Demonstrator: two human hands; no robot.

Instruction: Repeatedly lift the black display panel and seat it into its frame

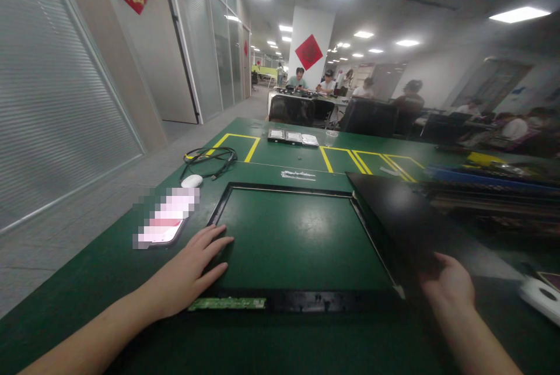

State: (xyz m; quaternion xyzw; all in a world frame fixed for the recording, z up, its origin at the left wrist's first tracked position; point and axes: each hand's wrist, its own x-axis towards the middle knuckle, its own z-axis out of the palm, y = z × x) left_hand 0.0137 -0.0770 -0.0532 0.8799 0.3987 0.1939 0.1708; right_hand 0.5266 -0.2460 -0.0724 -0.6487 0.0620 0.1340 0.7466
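A thin black rectangular screen bezel lies flat on the green table, and the tabletop shows through its middle. Set into its near left part is a green circuit board strip. My left hand rests across the bezel's left side, fingers stretched out and apart. At the right, my right hand grips the near edge of a dark flat display panel, its fingers partly hidden. That panel is tilted and overlaps the bezel's right side; whether they touch I cannot tell.
To the left lie a phone, a white oval object and a coiled black cable. Several hard drives sit at the far edge, near a clear cup. A white device stands far right. People sit at tables beyond.
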